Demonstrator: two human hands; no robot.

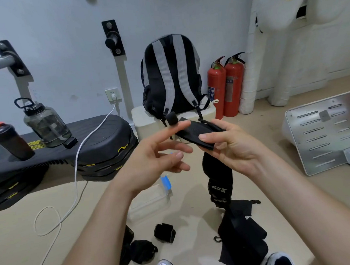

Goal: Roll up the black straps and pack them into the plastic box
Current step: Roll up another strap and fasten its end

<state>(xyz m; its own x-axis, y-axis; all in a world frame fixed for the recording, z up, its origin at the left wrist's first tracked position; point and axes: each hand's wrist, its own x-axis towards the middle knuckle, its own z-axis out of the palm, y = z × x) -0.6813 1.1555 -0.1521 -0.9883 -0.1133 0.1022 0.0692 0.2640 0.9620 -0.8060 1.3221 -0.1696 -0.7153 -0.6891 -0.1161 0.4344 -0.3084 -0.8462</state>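
Right hand (233, 147) pinches black strap (193, 134) — left hand (151, 156) fingers relaxed

I see a pale wall (59, 26) ahead, a beige floor (270, 117), two red fire extinguishers (234, 84) by the wall, and a backpack (170, 74) standing on a cream box (145, 120).

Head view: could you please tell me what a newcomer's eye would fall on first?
The two hands at centre: the right hand pinches a black strap whose tail hangs toward the floor, the left hand open beside it. Behind stands a striped backpack, with two red fire extinguishers to its right.
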